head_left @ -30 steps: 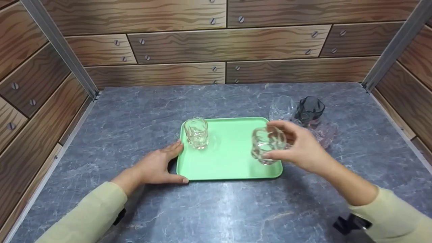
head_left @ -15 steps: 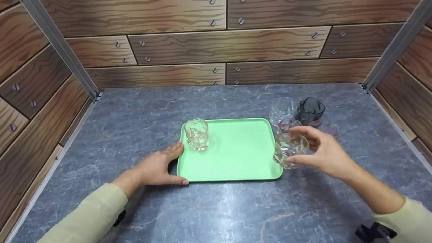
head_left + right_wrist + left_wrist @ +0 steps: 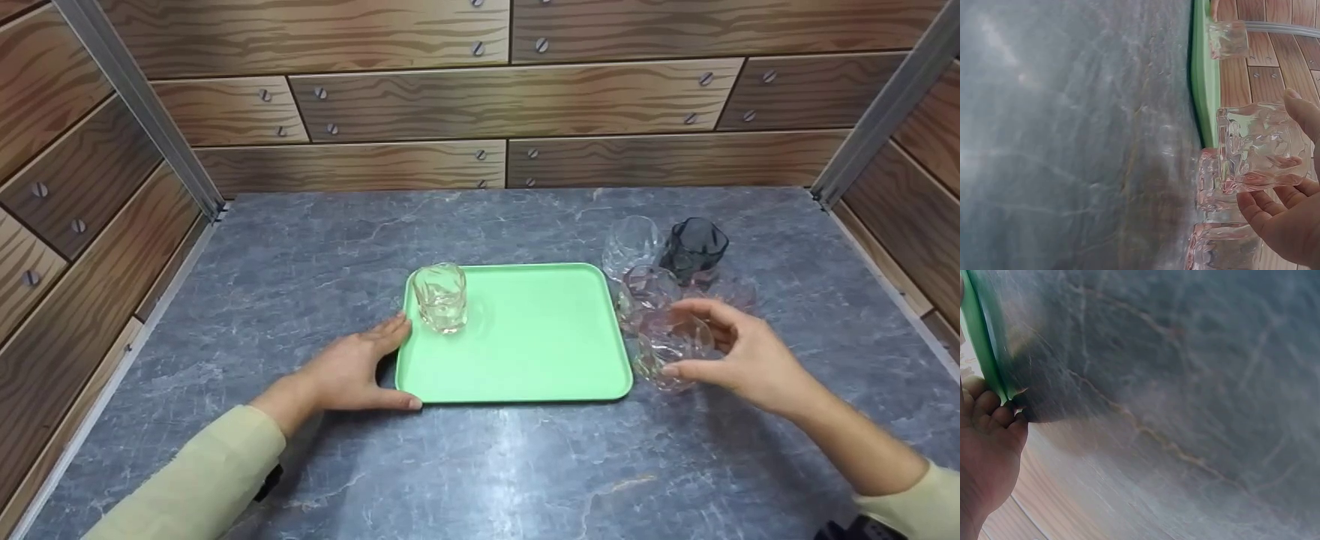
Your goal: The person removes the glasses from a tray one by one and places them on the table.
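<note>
A light green tray lies on the table. My left hand touches its left side, fingers at the left rim and the straight thumb along the front corner. Inside the tray, at the back left, stands a clear glass. Just off the tray's right edge, my right hand holds another clear wavy-sided glass between thumb and fingers. From the right wrist view, this glass is raised above the table surface, thumb on one side and fingers on the other.
Right of the tray several glasses are grouped closely: a clear glass at the back, a dark grey glass, a pinkish clear glass and a pink glass partly behind the right hand. Wood-patterned walls enclose the table.
My right hand has carried its glass from over the tray's right part to the right, past the tray's edge. The left hand and the tray have stayed in place.
</note>
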Demonstrator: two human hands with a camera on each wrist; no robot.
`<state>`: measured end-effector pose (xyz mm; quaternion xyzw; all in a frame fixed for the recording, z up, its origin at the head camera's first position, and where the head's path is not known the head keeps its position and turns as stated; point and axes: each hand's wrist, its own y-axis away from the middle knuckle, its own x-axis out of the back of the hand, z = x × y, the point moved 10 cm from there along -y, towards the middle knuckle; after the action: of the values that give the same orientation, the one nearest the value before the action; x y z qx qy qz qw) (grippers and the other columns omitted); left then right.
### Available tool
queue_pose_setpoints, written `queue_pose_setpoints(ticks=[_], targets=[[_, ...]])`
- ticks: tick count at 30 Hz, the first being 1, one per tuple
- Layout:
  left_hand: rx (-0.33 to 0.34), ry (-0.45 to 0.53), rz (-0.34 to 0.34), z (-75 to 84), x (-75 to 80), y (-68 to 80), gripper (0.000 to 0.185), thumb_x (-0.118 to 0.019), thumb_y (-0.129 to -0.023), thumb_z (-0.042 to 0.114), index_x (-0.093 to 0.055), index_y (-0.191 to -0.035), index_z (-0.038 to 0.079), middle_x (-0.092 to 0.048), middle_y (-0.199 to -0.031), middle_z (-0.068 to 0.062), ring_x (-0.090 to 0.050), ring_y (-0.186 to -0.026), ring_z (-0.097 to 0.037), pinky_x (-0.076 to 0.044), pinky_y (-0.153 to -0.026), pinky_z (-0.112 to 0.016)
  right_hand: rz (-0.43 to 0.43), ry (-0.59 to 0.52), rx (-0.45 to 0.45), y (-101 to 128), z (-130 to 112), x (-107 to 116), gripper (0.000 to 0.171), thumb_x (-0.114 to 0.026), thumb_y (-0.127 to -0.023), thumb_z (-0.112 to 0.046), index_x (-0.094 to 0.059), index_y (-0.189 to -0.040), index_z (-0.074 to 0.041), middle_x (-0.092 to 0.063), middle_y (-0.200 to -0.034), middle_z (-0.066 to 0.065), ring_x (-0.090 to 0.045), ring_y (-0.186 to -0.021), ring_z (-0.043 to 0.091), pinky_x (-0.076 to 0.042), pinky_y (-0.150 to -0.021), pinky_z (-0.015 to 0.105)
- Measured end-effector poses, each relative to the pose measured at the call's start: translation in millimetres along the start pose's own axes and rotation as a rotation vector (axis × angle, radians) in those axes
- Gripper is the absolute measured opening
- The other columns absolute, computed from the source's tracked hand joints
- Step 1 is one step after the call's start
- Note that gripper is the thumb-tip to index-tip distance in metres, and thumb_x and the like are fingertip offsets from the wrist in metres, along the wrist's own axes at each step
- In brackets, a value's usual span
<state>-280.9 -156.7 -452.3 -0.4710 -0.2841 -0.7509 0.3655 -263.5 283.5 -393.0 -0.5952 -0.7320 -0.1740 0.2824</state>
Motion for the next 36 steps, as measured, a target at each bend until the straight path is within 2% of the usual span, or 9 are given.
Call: queue_pose_setpoints(ticks=[4,10,12,16,18,25,36], targets=[[0.0,-0.001,-0.003,0.0,-0.4,0.1,0.125,-0.073,-0.081,0.081,-0.028,-0.167,0.003,-0.021,-0.173,-0.016,-0.028,-0.157,-0.036,-0.032,-0.125,-0.053,-0.005,0.005,-0.011,2,6,-1,0.083,-0.097,-0.079,-0.029,-0.057,-0.149,-0.009,-0.068,-0.138,0.014,-0.067,-0.118,0.019,-0.054,-0.093,0.017],[0.004,-0.002,-0.005,-0.7,-0.5,1.1,0.125,-0.073,-0.08,0.081,-0.028,-0.167,0.003,-0.02,-0.174,-0.015,-0.028,-0.157,-0.035,-0.033,-0.124,-0.053,-0.006,-0.022,-0.006,1,13,-4,0.082,-0.097,-0.079,-0.026,-0.057,-0.149,-0.008,-0.066,-0.142,0.014,-0.064,-0.119,0.007,-0.048,-0.096,0.011],[0.004,-0.001,-0.004,-0.7,-0.3,1.1,0.125,-0.073,-0.08,0.082,-0.028,-0.167,0.003,-0.02,-0.174,-0.015,-0.028,-0.157,-0.035,-0.033,-0.124,-0.053,-0.007,-0.031,-0.005,1,14,-5,0.083,-0.097,-0.079,-0.025,-0.057,-0.149,-0.008,-0.066,-0.142,0.014,-0.065,-0.121,0.011,-0.047,-0.097,0.011],[0.009,-0.006,-0.004,-0.9,-0.2,1.0,0.126,-0.072,-0.08,0.083,-0.028,-0.167,0.004,-0.02,-0.173,-0.015,-0.028,-0.157,-0.036,-0.033,-0.124,-0.054,-0.013,-0.034,-0.004,1,15,-8,0.084,-0.097,-0.079,-0.025,-0.056,-0.15,-0.007,-0.063,-0.145,0.015,-0.062,-0.128,0.028,-0.044,-0.099,0.01],[0.012,-0.009,-0.004,-1.0,-0.3,0.9,0.126,-0.072,-0.08,0.083,-0.027,-0.167,0.004,-0.02,-0.173,-0.015,-0.028,-0.157,-0.036,-0.032,-0.124,-0.054,-0.016,-0.037,-0.006,2,15,-9,0.085,-0.097,-0.079,-0.025,-0.055,-0.151,-0.006,-0.062,-0.146,0.015,-0.061,-0.13,0.031,-0.044,-0.1,0.009],[0.004,-0.013,0.006,-0.2,-0.1,0.6,0.124,-0.074,-0.08,0.081,-0.028,-0.167,0.003,-0.021,-0.173,-0.015,-0.029,-0.157,-0.036,-0.033,-0.124,-0.053,-0.02,-0.079,0.004,1,14,-12,0.084,-0.097,-0.079,-0.022,-0.055,-0.149,-0.002,-0.061,-0.146,0.017,-0.061,-0.125,0.008,-0.045,-0.101,0.011],[0.013,-0.016,-0.003,0.1,0.1,1.1,0.125,-0.073,-0.08,0.082,-0.028,-0.167,0.004,-0.02,-0.173,-0.015,-0.028,-0.157,-0.036,-0.033,-0.124,-0.054,-0.019,-0.078,-0.003,1,15,-13,0.085,-0.097,-0.078,-0.023,-0.055,-0.149,-0.002,-0.063,-0.145,0.017,-0.063,-0.125,0.012,-0.047,-0.1,0.013]])
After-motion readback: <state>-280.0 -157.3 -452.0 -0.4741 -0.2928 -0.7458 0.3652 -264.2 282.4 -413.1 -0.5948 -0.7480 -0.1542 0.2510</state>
